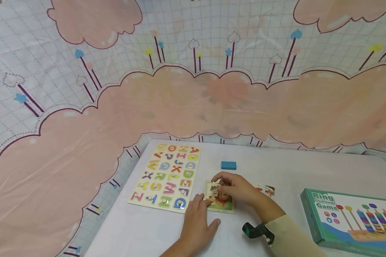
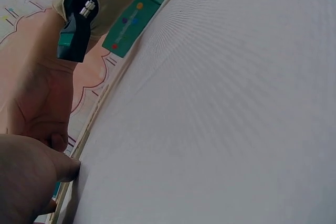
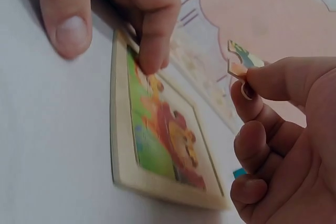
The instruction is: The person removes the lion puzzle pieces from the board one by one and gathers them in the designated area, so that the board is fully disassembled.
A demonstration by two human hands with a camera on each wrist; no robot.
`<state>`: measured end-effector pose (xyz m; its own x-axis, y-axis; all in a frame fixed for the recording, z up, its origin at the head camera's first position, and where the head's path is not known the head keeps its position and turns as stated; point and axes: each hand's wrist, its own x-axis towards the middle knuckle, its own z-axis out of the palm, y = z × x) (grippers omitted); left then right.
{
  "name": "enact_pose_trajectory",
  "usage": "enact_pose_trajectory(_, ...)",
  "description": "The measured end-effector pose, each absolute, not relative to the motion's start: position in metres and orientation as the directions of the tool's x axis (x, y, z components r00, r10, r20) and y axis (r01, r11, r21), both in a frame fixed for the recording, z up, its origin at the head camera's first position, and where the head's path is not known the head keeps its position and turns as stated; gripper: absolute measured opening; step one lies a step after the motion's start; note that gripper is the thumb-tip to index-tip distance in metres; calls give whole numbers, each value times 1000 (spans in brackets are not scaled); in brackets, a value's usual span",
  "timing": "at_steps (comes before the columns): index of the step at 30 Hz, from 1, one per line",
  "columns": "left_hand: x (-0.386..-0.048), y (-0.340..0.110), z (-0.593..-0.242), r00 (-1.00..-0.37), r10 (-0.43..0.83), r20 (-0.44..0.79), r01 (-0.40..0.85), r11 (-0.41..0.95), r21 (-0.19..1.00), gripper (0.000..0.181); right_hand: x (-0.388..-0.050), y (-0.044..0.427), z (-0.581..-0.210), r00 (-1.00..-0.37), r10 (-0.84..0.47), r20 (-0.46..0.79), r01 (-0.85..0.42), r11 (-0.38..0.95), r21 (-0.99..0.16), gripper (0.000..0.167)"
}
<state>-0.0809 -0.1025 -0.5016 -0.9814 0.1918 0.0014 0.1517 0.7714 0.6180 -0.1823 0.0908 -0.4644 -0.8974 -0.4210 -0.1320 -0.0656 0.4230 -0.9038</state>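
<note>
Pale wood frames the picture puzzle [image 3: 126,156], which lies on the white-covered table [image 1: 270,167] beneath both hands and shows a lion-like animal over green. The right hand [image 1: 236,185] has a narrow grip, pinching a small flat piece [image 3: 251,57] between thumb and forefinger, raised clear of the puzzle's surface. The left hand [image 1: 197,225] has a loose, wide grip: its fingers reach over the puzzle's near-left side and touch it, the thumb standing off to the side. Just left of the puzzle is an alphabet board [image 1: 157,205] with coloured letters; beyond it, a blue block [image 1: 228,165]. Loose pieces [image 1: 270,190] lie past the right forearm, partly hidden, and a green-edged game box [image 1: 336,214] sits well apart on the right.
</note>
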Motion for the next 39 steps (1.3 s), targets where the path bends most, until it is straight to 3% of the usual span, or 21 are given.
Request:
enact_pose_trajectory(15,-80,-101,-499,-983,184,-12,139,779,612,60,-178,125,-464,-919,-386,-73,-129,473,-871,24)
enact_pose_trajectory(23,-80,-101,-501,-982,190,8,156,779,607,58,-168,142,-464,-943,-324,-71,-101,484,-869,24)
enact_pose_trajectory(39,-80,-100,-502,-982,189,27,167,782,601,57,-155,165,-477,-950,-297,-95,-131,657,-742,19)
